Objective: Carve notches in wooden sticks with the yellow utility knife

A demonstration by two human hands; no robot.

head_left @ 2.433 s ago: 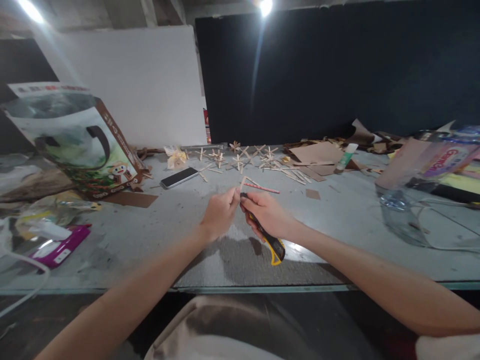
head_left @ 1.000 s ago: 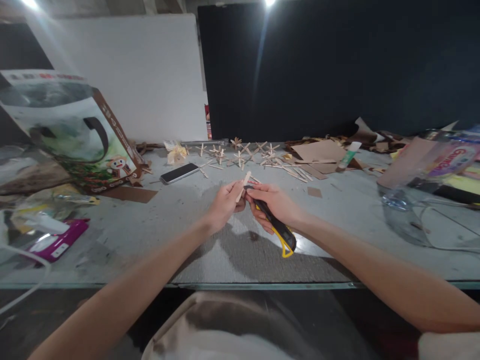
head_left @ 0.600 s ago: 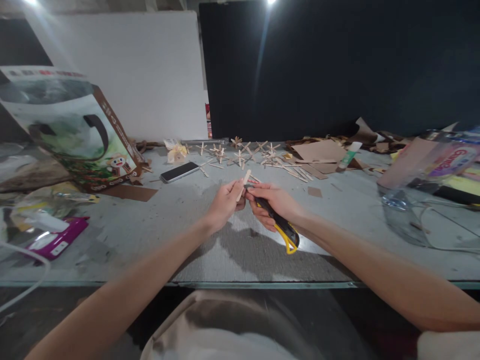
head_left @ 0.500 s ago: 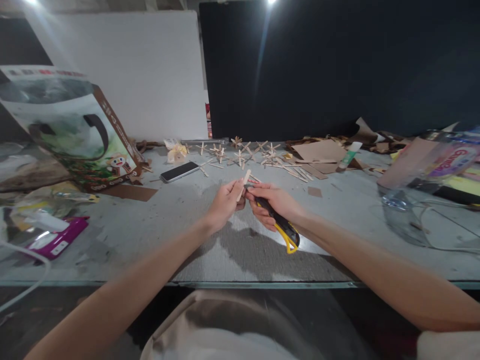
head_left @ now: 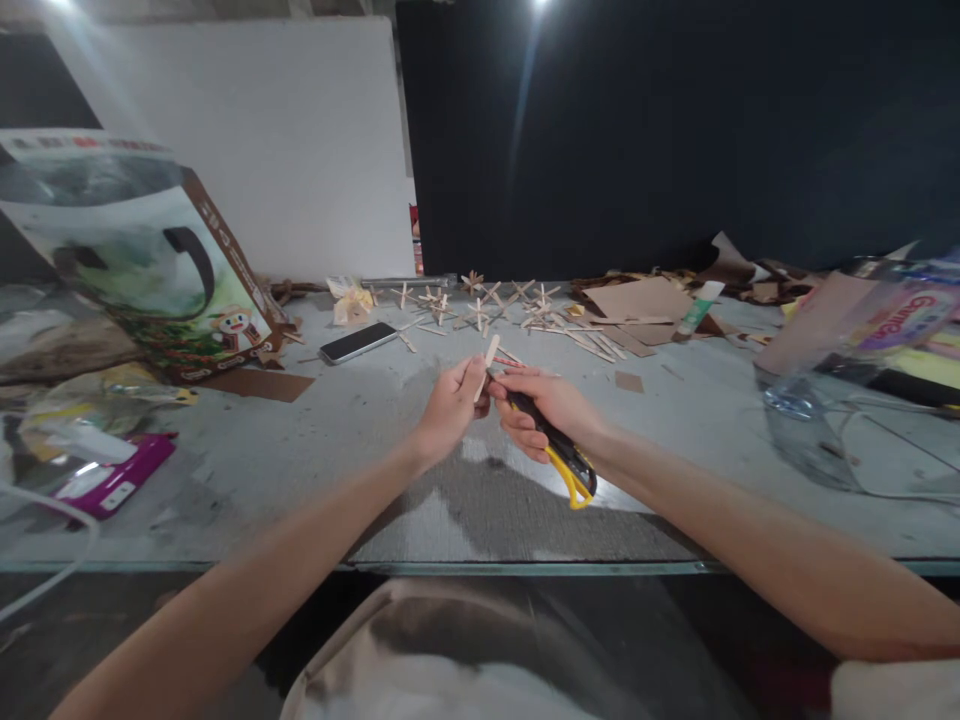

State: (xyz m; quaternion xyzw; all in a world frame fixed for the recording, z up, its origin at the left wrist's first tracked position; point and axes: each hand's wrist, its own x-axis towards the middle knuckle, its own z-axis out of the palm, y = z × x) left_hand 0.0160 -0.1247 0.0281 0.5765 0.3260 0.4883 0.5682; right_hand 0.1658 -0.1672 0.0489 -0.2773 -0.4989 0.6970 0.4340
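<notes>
Between the thumb and fingers of my left hand is a pale wooden craft stick, tilted with its rounded end up. My right hand is closed round a black and yellow utility knife, its butt pointing down toward me. The knife's front end meets the stick where my hands come together; the blade itself is too small to make out. Just behind my right fingers lies a thin red patterned rod, partly covered. Several star shapes made of crossed sticks stand farther back.
A phone lies left of the stick stars. Cardboard sheets and a glue stick are at back right. A large printed bag and a purple power strip stand left, a clear bottle right.
The stick now points up from my left fingers, where it earlier seemed bent at the knife. The knife's butt has swung rightward. Over the last half second both hands barely shift.
</notes>
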